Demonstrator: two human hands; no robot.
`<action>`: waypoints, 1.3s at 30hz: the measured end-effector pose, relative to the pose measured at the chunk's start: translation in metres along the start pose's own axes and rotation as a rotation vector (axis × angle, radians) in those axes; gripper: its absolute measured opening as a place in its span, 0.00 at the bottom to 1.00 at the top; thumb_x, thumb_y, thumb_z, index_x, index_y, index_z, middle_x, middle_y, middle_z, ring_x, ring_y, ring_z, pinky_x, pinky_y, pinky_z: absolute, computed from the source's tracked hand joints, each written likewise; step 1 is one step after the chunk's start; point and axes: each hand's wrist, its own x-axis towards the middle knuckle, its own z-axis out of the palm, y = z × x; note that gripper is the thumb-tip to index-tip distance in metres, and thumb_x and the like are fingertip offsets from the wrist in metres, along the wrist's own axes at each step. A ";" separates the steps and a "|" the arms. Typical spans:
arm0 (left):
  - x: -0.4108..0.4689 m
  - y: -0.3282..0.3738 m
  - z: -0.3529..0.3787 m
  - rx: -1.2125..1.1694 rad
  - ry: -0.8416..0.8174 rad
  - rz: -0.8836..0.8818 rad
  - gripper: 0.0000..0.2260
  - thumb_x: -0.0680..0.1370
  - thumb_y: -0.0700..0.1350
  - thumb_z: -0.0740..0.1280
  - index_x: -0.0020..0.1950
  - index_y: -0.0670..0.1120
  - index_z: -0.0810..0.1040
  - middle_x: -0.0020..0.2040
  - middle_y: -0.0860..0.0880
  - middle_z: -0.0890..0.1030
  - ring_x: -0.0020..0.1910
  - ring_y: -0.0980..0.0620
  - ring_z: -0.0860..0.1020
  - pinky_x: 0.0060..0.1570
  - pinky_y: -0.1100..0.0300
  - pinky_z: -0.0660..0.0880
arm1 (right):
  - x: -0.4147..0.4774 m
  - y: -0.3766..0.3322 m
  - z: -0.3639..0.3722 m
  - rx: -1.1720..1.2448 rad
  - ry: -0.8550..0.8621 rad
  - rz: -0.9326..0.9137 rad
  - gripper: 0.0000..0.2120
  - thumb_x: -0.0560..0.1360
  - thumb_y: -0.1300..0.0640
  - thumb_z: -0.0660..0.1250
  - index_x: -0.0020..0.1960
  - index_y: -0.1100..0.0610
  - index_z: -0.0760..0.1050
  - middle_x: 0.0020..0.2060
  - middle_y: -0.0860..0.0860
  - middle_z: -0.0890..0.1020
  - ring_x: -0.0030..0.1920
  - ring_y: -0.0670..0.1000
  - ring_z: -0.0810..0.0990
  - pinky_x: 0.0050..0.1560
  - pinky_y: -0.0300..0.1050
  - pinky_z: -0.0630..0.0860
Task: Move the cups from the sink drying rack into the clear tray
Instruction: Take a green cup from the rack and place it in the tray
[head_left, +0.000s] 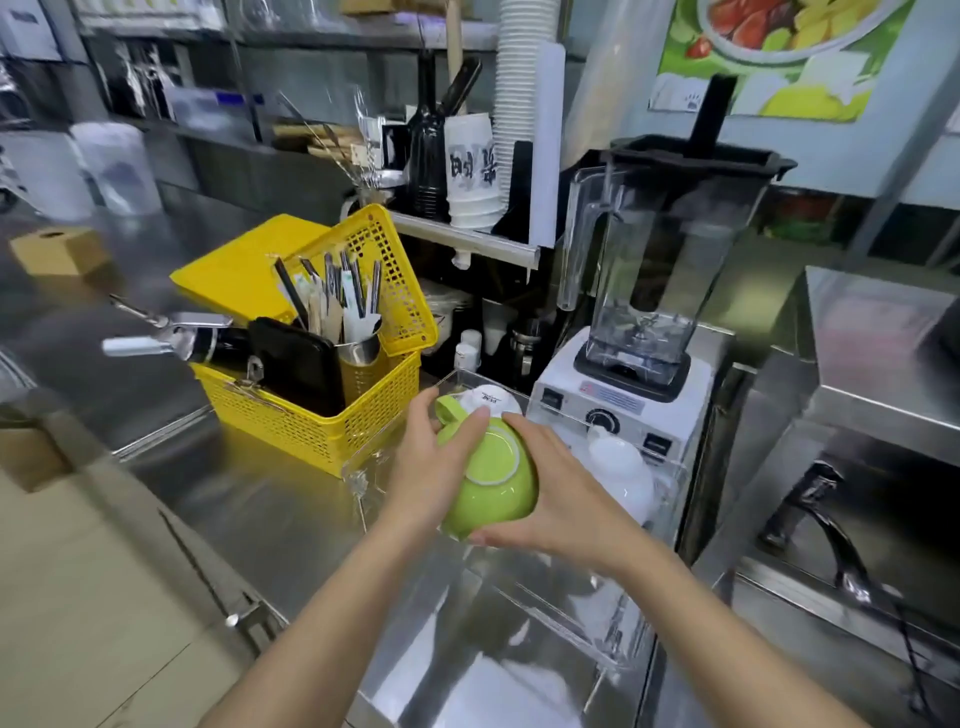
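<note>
Green cup (488, 483), upside down, clasped between both hands (431, 467) (561, 499).

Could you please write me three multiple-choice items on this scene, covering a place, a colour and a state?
1. Where is the yellow plastic basket?
A. left of the clear tray
B. on the blender
C. inside the tray

2. What colour is the held ceramic cup?
A. red
B. green
C. black

3. How is that cup oriented?
A. upright
B. base facing the camera
C. lying flat on the counter

Answers: 1 A, it stands left of the clear tray. 2 B, its glaze is light green. 3 B, its foot ring faces the camera between left hand and right hand.
</note>
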 end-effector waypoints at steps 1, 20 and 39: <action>0.002 -0.003 -0.002 0.032 0.001 0.000 0.29 0.68 0.59 0.68 0.66 0.53 0.66 0.57 0.48 0.75 0.58 0.48 0.75 0.61 0.49 0.71 | 0.003 -0.001 0.001 0.007 -0.007 0.019 0.45 0.57 0.45 0.79 0.66 0.39 0.56 0.58 0.41 0.66 0.55 0.35 0.64 0.57 0.34 0.63; 0.026 -0.030 -0.016 0.197 0.049 -0.076 0.28 0.74 0.60 0.63 0.70 0.52 0.62 0.65 0.46 0.74 0.63 0.45 0.73 0.63 0.44 0.70 | 0.035 0.008 0.020 0.025 -0.120 0.129 0.52 0.58 0.46 0.79 0.73 0.48 0.54 0.70 0.45 0.67 0.68 0.44 0.65 0.68 0.41 0.63; 0.026 -0.032 -0.003 0.492 0.118 -0.002 0.24 0.78 0.56 0.57 0.69 0.42 0.67 0.70 0.42 0.71 0.67 0.41 0.69 0.66 0.44 0.66 | 0.034 0.020 0.022 -0.036 -0.195 0.133 0.49 0.63 0.44 0.75 0.74 0.50 0.50 0.73 0.50 0.59 0.72 0.50 0.59 0.70 0.45 0.59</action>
